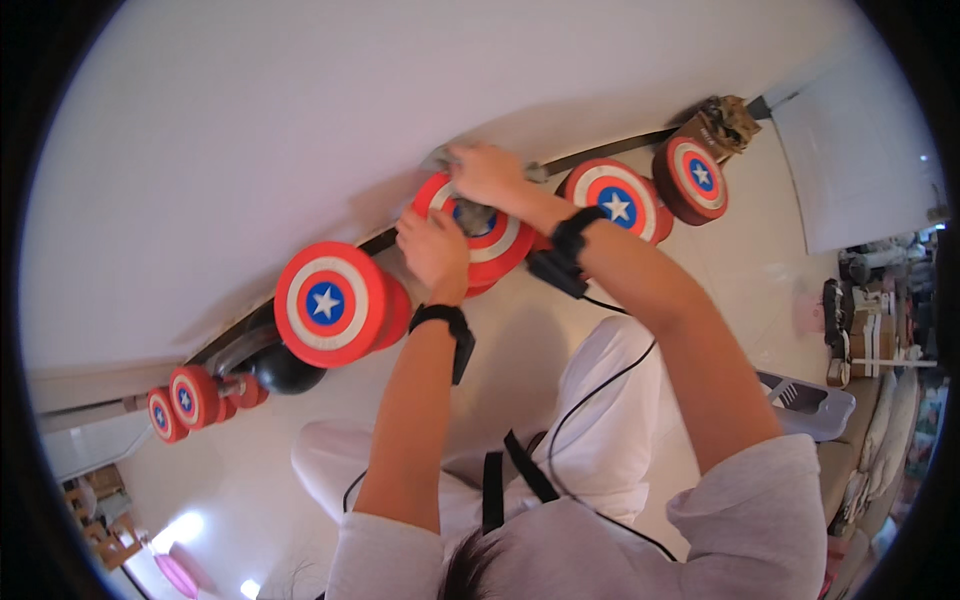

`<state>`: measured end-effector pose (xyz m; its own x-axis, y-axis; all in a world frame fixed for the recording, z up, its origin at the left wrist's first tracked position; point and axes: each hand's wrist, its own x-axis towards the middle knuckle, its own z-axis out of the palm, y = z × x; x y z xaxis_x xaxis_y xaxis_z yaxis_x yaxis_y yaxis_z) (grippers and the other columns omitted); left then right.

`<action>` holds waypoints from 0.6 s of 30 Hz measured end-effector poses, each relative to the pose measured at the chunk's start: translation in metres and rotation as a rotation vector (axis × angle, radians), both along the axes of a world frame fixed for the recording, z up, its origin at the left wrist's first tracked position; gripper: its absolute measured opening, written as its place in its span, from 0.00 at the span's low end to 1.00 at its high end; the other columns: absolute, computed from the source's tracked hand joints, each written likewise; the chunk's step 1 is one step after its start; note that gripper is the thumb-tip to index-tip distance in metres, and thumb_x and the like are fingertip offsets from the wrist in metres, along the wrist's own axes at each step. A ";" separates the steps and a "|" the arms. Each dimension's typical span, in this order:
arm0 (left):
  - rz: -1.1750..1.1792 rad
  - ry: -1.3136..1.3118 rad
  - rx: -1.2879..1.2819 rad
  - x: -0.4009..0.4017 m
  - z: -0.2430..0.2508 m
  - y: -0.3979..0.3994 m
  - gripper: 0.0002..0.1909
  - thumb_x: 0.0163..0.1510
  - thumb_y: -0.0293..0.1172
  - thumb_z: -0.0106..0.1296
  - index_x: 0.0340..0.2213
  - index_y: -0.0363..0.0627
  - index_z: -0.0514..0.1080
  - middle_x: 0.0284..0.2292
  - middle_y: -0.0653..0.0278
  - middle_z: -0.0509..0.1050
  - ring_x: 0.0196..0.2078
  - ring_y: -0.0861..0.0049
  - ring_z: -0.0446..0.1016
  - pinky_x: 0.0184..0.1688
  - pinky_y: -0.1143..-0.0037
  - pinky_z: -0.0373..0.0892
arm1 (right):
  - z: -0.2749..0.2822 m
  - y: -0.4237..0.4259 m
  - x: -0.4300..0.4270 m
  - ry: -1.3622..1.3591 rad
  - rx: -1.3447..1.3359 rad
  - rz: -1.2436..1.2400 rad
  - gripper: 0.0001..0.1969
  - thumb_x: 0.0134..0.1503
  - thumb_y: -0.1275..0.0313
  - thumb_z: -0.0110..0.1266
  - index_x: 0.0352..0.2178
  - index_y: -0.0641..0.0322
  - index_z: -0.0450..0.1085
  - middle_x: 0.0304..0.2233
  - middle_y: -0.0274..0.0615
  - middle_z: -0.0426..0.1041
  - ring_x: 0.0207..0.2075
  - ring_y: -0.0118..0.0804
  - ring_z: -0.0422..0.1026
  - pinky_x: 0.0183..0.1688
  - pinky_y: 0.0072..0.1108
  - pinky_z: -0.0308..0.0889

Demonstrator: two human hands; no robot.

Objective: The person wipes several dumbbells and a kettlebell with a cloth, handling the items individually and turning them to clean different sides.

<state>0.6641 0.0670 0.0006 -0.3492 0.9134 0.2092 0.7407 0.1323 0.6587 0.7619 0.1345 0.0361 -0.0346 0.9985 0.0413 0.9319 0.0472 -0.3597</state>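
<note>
A red dumbbell [502, 251] stands upright in front of me by the wall, its round end up, with white and red rings around a blue centre. My left hand [435, 251] grips the left side of its rim, fingers curled over the edge. Over the far part of the same round end, my right hand [487, 178] holds a grey cloth [474, 217]. Some of the cloth covers the star at the centre; grey patches also show beyond my fingers. Both wrists wear black straps, and the fingertips of my right hand are partly blurred.
Similar dumbbells [326, 304] [616, 202] [691, 180] line the white wall [300, 112]. Left, a black kettlebell [289, 369] sits near smaller dumbbells [193, 397]. A brown paper bag [724, 127] is far right. A black cable [600, 394] crosses my leg; a grey plastic stool [825, 409] stands right.
</note>
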 end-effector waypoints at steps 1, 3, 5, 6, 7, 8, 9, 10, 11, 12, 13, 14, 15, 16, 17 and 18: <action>-0.013 0.002 0.015 0.000 -0.001 -0.002 0.17 0.51 0.36 0.42 0.38 0.35 0.61 0.36 0.48 0.66 0.40 0.55 0.65 0.39 0.64 0.65 | 0.000 0.003 0.001 0.002 -0.006 -0.007 0.18 0.47 0.64 0.42 0.41 0.47 0.68 0.32 0.47 0.71 0.37 0.49 0.69 0.38 0.35 0.65; -0.032 0.014 0.029 0.003 0.001 -0.004 0.17 0.51 0.36 0.41 0.38 0.35 0.61 0.36 0.48 0.66 0.40 0.55 0.65 0.39 0.64 0.65 | 0.004 0.011 0.006 0.075 -0.050 0.032 0.18 0.47 0.64 0.42 0.41 0.48 0.68 0.34 0.45 0.72 0.37 0.48 0.69 0.38 0.34 0.65; -0.024 0.003 -0.042 0.008 0.007 -0.005 0.17 0.52 0.36 0.41 0.37 0.34 0.61 0.36 0.47 0.66 0.39 0.55 0.66 0.39 0.64 0.65 | 0.004 0.006 0.013 0.077 -0.039 0.043 0.19 0.47 0.63 0.42 0.41 0.50 0.68 0.36 0.46 0.71 0.38 0.47 0.69 0.39 0.33 0.65; -0.020 -0.028 -0.019 0.013 0.006 -0.004 0.17 0.51 0.36 0.41 0.37 0.33 0.62 0.35 0.47 0.66 0.38 0.54 0.66 0.39 0.64 0.65 | 0.003 0.004 0.018 0.099 -0.016 0.048 0.19 0.47 0.63 0.42 0.42 0.50 0.67 0.36 0.46 0.71 0.38 0.48 0.69 0.39 0.33 0.65; -0.041 -0.029 -0.015 0.012 0.002 -0.002 0.17 0.51 0.36 0.41 0.37 0.33 0.62 0.35 0.47 0.66 0.38 0.54 0.66 0.39 0.64 0.65 | 0.003 0.001 0.024 0.117 0.007 0.053 0.20 0.47 0.62 0.42 0.42 0.51 0.67 0.37 0.45 0.71 0.38 0.48 0.69 0.40 0.33 0.65; -0.039 0.016 -0.020 0.006 -0.001 0.002 0.17 0.51 0.37 0.41 0.37 0.33 0.62 0.35 0.46 0.66 0.38 0.54 0.66 0.39 0.64 0.65 | 0.001 0.002 0.022 0.141 0.009 0.088 0.21 0.47 0.62 0.43 0.44 0.52 0.65 0.37 0.50 0.70 0.38 0.50 0.69 0.41 0.33 0.65; -0.035 0.057 -0.042 0.000 -0.008 0.001 0.17 0.51 0.37 0.41 0.37 0.33 0.62 0.35 0.46 0.66 0.38 0.54 0.66 0.39 0.64 0.65 | -0.004 -0.003 0.019 0.132 -0.004 0.067 0.21 0.47 0.62 0.43 0.44 0.52 0.65 0.37 0.50 0.70 0.38 0.50 0.69 0.41 0.33 0.65; -0.045 0.008 0.001 0.000 -0.009 0.004 0.18 0.51 0.37 0.42 0.39 0.34 0.62 0.36 0.46 0.66 0.40 0.54 0.65 0.40 0.64 0.65 | -0.007 -0.008 0.018 0.136 0.069 -0.005 0.20 0.46 0.62 0.44 0.43 0.53 0.66 0.36 0.51 0.70 0.38 0.51 0.68 0.41 0.35 0.64; -0.058 -0.013 -0.015 0.008 -0.013 0.000 0.18 0.51 0.37 0.42 0.39 0.34 0.62 0.36 0.46 0.66 0.40 0.54 0.65 0.40 0.64 0.65 | -0.010 -0.016 0.021 0.132 0.142 -0.074 0.20 0.46 0.62 0.45 0.42 0.53 0.66 0.36 0.52 0.70 0.38 0.52 0.68 0.41 0.37 0.63; -0.064 -0.036 0.050 0.009 -0.013 0.001 0.19 0.51 0.37 0.42 0.39 0.34 0.62 0.37 0.46 0.66 0.40 0.54 0.65 0.41 0.64 0.64 | -0.013 -0.027 0.026 0.163 0.169 -0.073 0.22 0.47 0.62 0.46 0.44 0.56 0.63 0.35 0.56 0.68 0.38 0.57 0.68 0.40 0.40 0.63; -0.056 -0.053 0.112 0.003 -0.015 0.002 0.19 0.51 0.36 0.42 0.40 0.34 0.62 0.37 0.46 0.66 0.41 0.54 0.65 0.41 0.64 0.64 | -0.015 -0.039 0.020 0.153 0.159 -0.055 0.22 0.47 0.62 0.46 0.44 0.56 0.63 0.35 0.56 0.68 0.38 0.57 0.68 0.40 0.40 0.63; -0.045 -0.068 0.127 -0.001 -0.017 0.003 0.19 0.51 0.36 0.42 0.41 0.34 0.61 0.38 0.47 0.66 0.41 0.54 0.65 0.42 0.64 0.64 | -0.017 -0.052 0.013 0.111 0.205 -0.118 0.23 0.48 0.62 0.47 0.45 0.58 0.62 0.37 0.57 0.67 0.39 0.57 0.66 0.40 0.41 0.63; -0.027 -0.090 0.117 -0.003 -0.016 0.003 0.19 0.51 0.36 0.42 0.41 0.34 0.61 0.38 0.47 0.66 0.41 0.54 0.65 0.42 0.64 0.64 | -0.017 -0.067 0.009 0.061 0.253 -0.182 0.24 0.48 0.62 0.47 0.47 0.60 0.60 0.38 0.57 0.66 0.41 0.58 0.65 0.40 0.41 0.63; -0.039 -0.118 0.094 0.000 -0.012 0.003 0.19 0.51 0.36 0.42 0.41 0.35 0.61 0.38 0.47 0.66 0.42 0.55 0.64 0.42 0.64 0.64 | -0.019 -0.080 0.012 0.029 0.265 -0.187 0.26 0.49 0.63 0.47 0.49 0.63 0.57 0.42 0.61 0.61 0.43 0.61 0.62 0.40 0.42 0.62; -0.050 -0.146 0.071 0.003 -0.009 0.002 0.19 0.51 0.36 0.42 0.41 0.35 0.62 0.38 0.48 0.66 0.42 0.55 0.64 0.42 0.64 0.64 | -0.022 -0.090 0.009 -0.001 0.253 -0.173 0.26 0.49 0.63 0.47 0.49 0.63 0.57 0.42 0.61 0.61 0.43 0.61 0.62 0.40 0.42 0.62; -0.042 -0.146 0.023 0.004 -0.006 0.001 0.19 0.51 0.36 0.42 0.42 0.37 0.61 0.38 0.49 0.66 0.42 0.56 0.64 0.42 0.63 0.64 | -0.022 -0.098 0.006 -0.030 0.303 -0.224 0.26 0.49 0.63 0.47 0.49 0.63 0.56 0.43 0.62 0.59 0.43 0.61 0.61 0.41 0.42 0.62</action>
<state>0.6680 0.0684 -0.0050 -0.3389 0.9235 0.1797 0.6412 0.0869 0.7625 0.7678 0.0369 0.0143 0.1776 0.9242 0.3382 0.9410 -0.0589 -0.3331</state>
